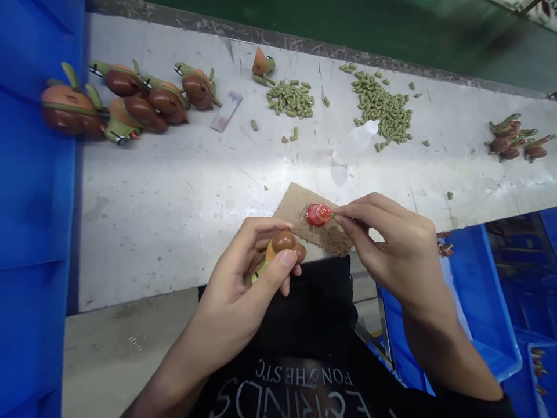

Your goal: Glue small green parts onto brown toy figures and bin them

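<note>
My left hand (248,284) is wrapped round a brown, orange and green toy figure (284,241), its thumb pressed on the brown part. My right hand (391,244) pinches a small green piece (333,215) between thumb and fingertips, right beside a small red cap-like container (317,214) with a wet, glossy look. That container stands on a piece of brown cardboard (296,200) near the table's front edge. Most of the green piece is hidden by my fingertips.
Two piles of small green pieces (291,98) (383,104) lie towards the back, by a translucent bottle (354,142). Several toy figures (167,101) are at the left, smaller ones (509,139) far right. Blue bins (35,203) (487,302) flank the white table (143,232).
</note>
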A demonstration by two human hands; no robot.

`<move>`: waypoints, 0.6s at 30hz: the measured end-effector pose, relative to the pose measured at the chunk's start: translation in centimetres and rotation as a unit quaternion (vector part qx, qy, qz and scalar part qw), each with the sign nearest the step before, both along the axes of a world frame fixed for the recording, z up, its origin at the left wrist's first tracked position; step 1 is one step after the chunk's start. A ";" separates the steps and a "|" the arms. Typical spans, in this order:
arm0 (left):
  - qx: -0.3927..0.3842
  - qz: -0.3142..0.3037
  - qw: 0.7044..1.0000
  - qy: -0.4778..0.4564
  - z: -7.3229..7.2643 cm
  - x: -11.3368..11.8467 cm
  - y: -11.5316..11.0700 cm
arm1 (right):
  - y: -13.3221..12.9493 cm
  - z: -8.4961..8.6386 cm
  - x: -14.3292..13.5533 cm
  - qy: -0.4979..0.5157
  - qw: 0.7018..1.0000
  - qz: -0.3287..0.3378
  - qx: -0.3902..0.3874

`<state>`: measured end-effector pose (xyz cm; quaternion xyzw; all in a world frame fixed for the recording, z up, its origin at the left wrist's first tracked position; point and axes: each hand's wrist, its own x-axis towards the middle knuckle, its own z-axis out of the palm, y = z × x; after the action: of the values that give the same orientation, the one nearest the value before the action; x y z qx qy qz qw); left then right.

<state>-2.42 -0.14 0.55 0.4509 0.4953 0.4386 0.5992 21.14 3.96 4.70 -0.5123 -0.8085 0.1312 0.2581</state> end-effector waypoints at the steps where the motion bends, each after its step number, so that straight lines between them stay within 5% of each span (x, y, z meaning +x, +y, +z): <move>1: -0.002 0.000 1.000 0.008 0.0 0.1 0.0 | 0.0 0.0 0.0 -0.002 1.000 0.000 0.001; 18: 0.028 -0.021 0.983 0.178 0.1 1.5 -0.1 | 0.2 0.3 -0.3 0.023 0.999 -0.023 -0.015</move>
<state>-0.95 -0.25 0.69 0.5482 0.5723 0.3526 0.4977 20.83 4.17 5.00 -0.5317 -0.7880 0.1490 0.2722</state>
